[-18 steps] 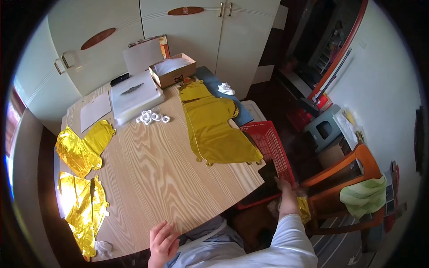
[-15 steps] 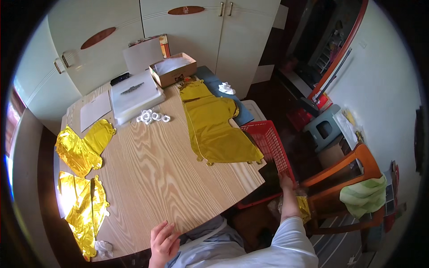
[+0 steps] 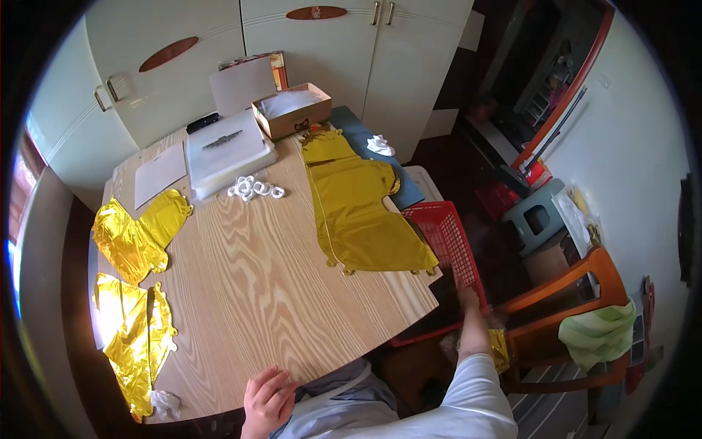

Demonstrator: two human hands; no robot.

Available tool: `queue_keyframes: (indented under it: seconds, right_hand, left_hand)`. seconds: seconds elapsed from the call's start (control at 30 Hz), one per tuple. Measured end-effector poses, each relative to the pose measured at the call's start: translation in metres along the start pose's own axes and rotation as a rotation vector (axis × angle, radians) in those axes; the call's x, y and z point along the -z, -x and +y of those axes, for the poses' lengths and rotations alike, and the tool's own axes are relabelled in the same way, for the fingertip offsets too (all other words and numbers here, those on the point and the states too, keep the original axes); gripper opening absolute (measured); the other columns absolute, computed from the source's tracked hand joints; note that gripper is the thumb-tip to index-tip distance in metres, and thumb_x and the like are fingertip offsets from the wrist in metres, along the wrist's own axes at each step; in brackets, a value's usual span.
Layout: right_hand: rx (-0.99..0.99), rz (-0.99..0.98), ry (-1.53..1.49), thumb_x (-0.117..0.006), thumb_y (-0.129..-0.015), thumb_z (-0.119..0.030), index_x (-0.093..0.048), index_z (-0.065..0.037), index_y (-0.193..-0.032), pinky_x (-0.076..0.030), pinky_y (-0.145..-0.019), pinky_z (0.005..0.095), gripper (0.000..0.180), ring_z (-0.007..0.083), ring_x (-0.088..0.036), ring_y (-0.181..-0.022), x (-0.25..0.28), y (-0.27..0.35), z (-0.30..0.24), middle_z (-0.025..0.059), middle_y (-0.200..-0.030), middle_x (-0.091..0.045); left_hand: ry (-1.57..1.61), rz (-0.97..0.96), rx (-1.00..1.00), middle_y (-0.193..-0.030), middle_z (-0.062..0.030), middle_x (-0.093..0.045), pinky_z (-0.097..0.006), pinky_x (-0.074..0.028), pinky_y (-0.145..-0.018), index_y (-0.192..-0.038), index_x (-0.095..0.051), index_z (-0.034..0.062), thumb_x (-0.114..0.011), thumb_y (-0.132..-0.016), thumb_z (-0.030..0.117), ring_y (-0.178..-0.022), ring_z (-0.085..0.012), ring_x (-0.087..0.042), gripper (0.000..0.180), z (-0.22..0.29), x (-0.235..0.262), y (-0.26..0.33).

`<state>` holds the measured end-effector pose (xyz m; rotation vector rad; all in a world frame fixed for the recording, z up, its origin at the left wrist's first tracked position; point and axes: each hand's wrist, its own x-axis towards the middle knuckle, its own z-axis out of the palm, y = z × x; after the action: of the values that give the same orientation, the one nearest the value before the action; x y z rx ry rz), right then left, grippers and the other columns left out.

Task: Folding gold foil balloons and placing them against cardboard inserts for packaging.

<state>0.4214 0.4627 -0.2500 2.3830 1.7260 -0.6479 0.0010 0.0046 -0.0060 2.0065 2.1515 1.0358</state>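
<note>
My left hand [image 3: 268,399] lies at the near edge of the wooden table [image 3: 248,293], its fingers loosely bent and slightly apart, holding nothing. Down to the right, my right hand [image 3: 469,296] reaches to the near end of a red plastic basket [image 3: 459,252]; its fingers are dark and partly hidden, so I cannot see whether it grips anything. A large flat gold foil balloon [image 3: 358,216] lies on the table's right side. Two more gold foil pieces lie at the left, a bent upper foil balloon [image 3: 139,238] and a shiny lower foil balloon [image 3: 135,340].
White rings [image 3: 254,189] cluster mid-table near a stack of clear plastic sheets [image 3: 227,157]. Behind stands a cardboard box [image 3: 296,117]. Crumpled white tissue [image 3: 165,404] sits at the near left corner. An orange wooden chair [image 3: 563,282] and grey-blue stool [image 3: 537,219] stand right.
The whole view has shifted slightly, so the table and its things sit a little differently in the picture. Both hands stay in about the same places, and nothing on the table has visibly moved.
</note>
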Motion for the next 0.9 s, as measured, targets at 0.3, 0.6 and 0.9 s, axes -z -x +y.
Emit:
queue_keyframes:
  seconds: [0.3,0.6,0.9]
  right_hand:
    - [-0.025,-0.111,-0.641,-0.024,-0.095,-0.066,-0.052,0.007,-0.129,-0.040,-0.104,0.0419,0.086,0.0332,-0.052,-0.124,-0.057,-0.081,0.057,0.0239,-0.128,-0.057]
    - [-0.116,-0.424,-0.867,-0.030,-0.096,-0.063,-0.049,0.003,-0.134,-0.040,-0.104,0.0424,0.079,0.0318,-0.051,-0.124,-0.063,-0.060,0.050,0.0205,-0.133,-0.055]
    - [-0.139,-0.759,-0.846,-0.036,-0.096,-0.059,-0.046,0.000,-0.138,-0.039,-0.103,0.0430,0.073,0.0305,-0.050,-0.123,-0.017,0.001,0.017,0.0171,-0.137,-0.052]
  left_hand:
    - [-0.382,-0.311,0.051,-0.133,-0.0142,-0.050,-0.062,-0.030,-0.106,-0.118,-0.063,0.0176,-0.081,-0.063,0.033,-0.129,-0.0407,-0.042,0.060,0.015,-0.006,-0.029]
    - [-0.408,-0.343,0.065,-0.129,-0.0158,-0.052,-0.065,-0.029,-0.106,-0.113,-0.064,0.0168,-0.081,-0.061,0.035,-0.128,-0.0435,-0.043,0.058,0.014,-0.011,-0.030]
    - [-0.419,-0.383,0.086,-0.131,-0.0177,-0.050,-0.066,-0.028,-0.106,-0.119,-0.060,0.0142,-0.080,-0.060,0.035,-0.128,-0.0458,-0.041,0.065,0.016,-0.012,-0.028]
